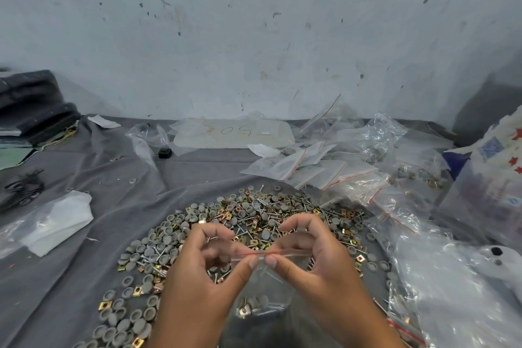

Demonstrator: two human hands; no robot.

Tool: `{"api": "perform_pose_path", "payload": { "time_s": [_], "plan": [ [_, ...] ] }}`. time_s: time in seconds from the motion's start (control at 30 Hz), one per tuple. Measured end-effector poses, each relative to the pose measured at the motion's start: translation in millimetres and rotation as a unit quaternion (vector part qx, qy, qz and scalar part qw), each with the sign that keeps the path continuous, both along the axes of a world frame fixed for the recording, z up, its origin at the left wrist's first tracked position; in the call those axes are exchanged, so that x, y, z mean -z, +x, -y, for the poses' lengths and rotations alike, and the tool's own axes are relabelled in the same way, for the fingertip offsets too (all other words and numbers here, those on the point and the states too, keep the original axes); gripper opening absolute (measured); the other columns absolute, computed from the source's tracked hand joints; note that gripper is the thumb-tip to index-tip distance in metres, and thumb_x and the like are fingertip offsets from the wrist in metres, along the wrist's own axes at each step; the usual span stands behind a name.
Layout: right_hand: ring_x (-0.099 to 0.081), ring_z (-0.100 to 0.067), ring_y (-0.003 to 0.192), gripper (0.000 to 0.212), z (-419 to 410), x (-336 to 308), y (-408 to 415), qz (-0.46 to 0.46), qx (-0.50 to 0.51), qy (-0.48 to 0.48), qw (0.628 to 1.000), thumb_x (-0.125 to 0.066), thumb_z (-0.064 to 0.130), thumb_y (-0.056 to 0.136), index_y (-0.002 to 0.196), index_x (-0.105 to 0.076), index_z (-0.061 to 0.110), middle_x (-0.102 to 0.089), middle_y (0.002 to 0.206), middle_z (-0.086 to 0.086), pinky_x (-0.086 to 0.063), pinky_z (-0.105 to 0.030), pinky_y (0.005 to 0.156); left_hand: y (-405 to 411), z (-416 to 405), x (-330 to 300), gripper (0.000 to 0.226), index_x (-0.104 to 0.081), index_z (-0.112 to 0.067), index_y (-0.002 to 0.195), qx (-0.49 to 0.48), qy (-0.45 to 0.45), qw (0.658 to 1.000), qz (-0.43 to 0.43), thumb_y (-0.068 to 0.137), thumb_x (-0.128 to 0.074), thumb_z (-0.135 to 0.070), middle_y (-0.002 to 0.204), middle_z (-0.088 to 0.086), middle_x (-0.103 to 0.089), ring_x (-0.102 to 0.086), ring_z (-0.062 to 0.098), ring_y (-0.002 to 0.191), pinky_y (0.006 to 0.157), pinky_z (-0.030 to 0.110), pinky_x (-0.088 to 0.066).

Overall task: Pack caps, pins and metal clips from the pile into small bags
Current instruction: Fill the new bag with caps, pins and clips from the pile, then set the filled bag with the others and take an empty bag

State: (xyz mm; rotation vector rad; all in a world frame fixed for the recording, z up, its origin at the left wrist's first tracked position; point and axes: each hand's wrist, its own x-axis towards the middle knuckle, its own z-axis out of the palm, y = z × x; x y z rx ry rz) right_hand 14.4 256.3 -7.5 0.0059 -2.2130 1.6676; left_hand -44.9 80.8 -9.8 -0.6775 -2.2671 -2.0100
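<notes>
From the head view, I have a small bag [262, 288] held up over the near edge of the counter, above the pile [243, 223] of caps, pins and metal clips. My left hand [203, 271] and right hand [319, 265] each keep a narrow grip on the bag's red seal strip [262, 254], thumb tips almost meeting at its middle. A few parts sit in the bottom of the bag.

I judge I am pressing the seal closed. If the strip mates only partway, the parts could spill back into the pile; a pin could also poke through the thin film.

A creased grey cloth [107, 206] covers the counter. Filled bags [333, 175] lie toward the right edge, loose plastic [440, 271] at the near right corner, a white bag [56, 223] by the left edge. A stained pale wall [254, 37] rises behind the far edge.
</notes>
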Motion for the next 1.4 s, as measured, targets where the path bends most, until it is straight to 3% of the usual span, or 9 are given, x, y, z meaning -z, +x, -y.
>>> {"api": "perform_pose_path", "payload": {
  "time_s": [0.27, 0.53, 0.67, 0.83, 0.9, 1.0, 1.17, 1.3, 1.4],
  "plan": [
    [-0.072, -0.005, 0.096, 0.033, -4, -4, 3, -0.002, -0.013, 0.075, 0.997, -0.082, 0.037, 0.08, 0.107, -0.064, 0.04, -0.075, 0.097, 0.013, -0.057, -0.024, 0.084, 3, 4, -3, 0.033, -0.048, -0.039, 0.084, 0.008, -0.063, 0.997, -0.052, 0.086, -0.079, -0.027, 0.09, -0.007, -0.073, -0.072, 0.011, 0.087, 0.08, 0.045, -0.058],
    [-0.073, -0.008, 0.095, 0.036, -1, -4, 3, -0.016, -0.001, 0.08, 0.997, -0.077, 0.051, 0.074, 0.106, -0.068, 0.038, -0.076, 0.097, 0.012, -0.06, -0.04, 0.087, 4, 3, -1, 0.032, -0.051, -0.039, 0.097, 0.024, -0.072, 0.997, -0.021, 0.082, -0.078, -0.033, 0.092, -0.007, -0.076, -0.072, 0.012, 0.086, 0.077, 0.039, -0.056],
    [-0.073, -0.006, 0.093, 0.033, 1, -2, 4, -0.021, 0.002, 0.069, 0.997, -0.078, 0.048, 0.074, 0.104, -0.067, 0.037, -0.076, 0.095, 0.015, -0.058, -0.026, 0.083, 6, 4, -3, 0.032, -0.052, -0.037, 0.102, 0.029, -0.068, 0.997, -0.011, 0.082, -0.076, -0.039, 0.092, -0.008, -0.076, -0.072, 0.012, 0.084, 0.075, 0.041, -0.057],
    [-0.071, 0.002, 0.091, 0.028, -2, -4, 6, -0.016, 0.011, 0.098, 0.995, -0.076, 0.045, 0.075, 0.1, -0.069, 0.035, -0.074, 0.095, 0.02, -0.055, -0.014, 0.08, 8, -2, -7, 0.032, -0.047, -0.031, 0.094, 0.013, -0.087, 0.995, -0.042, 0.085, -0.077, -0.025, 0.089, -0.007, -0.075, -0.072, 0.013, 0.089, 0.081, 0.048, -0.057],
    [-0.07, 0.005, 0.09, 0.023, -1, -3, 7, -0.023, 0.015, 0.13, 0.991, -0.072, 0.045, 0.078, 0.099, -0.071, 0.035, -0.073, 0.091, 0.02, -0.051, -0.008, 0.078, 9, -5, -6, 0.034, -0.047, -0.03, 0.092, -0.002, -0.095, 0.994, -0.045, 0.086, -0.079, -0.021, 0.087, -0.008, -0.074, -0.071, 0.007, 0.088, 0.082, 0.042, -0.057],
    [-0.065, 0.011, 0.089, 0.018, 1, -4, 8, -0.036, 0.026, 0.203, 0.978, -0.069, 0.041, 0.085, 0.099, -0.073, 0.031, -0.068, 0.092, 0.027, -0.044, -0.001, 0.076, 8, -6, -6, 0.032, -0.052, -0.028, 0.095, -0.015, -0.116, 0.992, -0.053, 0.084, -0.081, -0.02, 0.087, -0.011, -0.073, -0.069, -0.004, 0.088, 0.08, 0.018, -0.053],
    [-0.064, 0.008, 0.089, 0.015, 7, -6, 7, -0.046, 0.038, 0.254, 0.965, -0.069, 0.04, 0.086, 0.096, -0.074, 0.03, -0.067, 0.09, 0.026, -0.045, -0.005, 0.074, 5, -2, -4, 0.03, -0.055, -0.028, 0.102, -0.006, -0.132, 0.989, -0.072, 0.086, -0.08, -0.02, 0.089, -0.013, -0.074, -0.069, -0.004, 0.089, 0.076, 0.009, -0.049],
    [-0.067, 0.0, 0.08, 0.003, 5, -12, 0, -0.043, 0.085, 0.208, 0.974, -0.074, 0.025, 0.09, 0.092, -0.073, 0.028, -0.071, 0.083, 0.017, -0.047, -0.011, 0.069, 2, 0, 0, 0.026, -0.057, -0.03, 0.109, -0.04, -0.091, 0.994, -0.05, 0.089, -0.073, -0.036, 0.099, -0.017, -0.071, -0.067, 0.001, 0.095, 0.08, 0.018, -0.052],
    [-0.062, 0.009, 0.07, 0.006, -9, -36, -25, -0.046, 0.132, 0.163, 0.977, -0.073, 0.026, 0.091, 0.087, -0.07, 0.03, -0.067, 0.074, 0.019, -0.041, -0.004, 0.063, -5, 3, 5, 0.02, -0.056, -0.031, 0.109, -0.087, -0.097, 0.991, -0.021, 0.094, -0.065, -0.04, 0.104, -0.017, -0.068, -0.064, -0.003, 0.096, 0.08, 0.017, -0.049]
  ]
}}
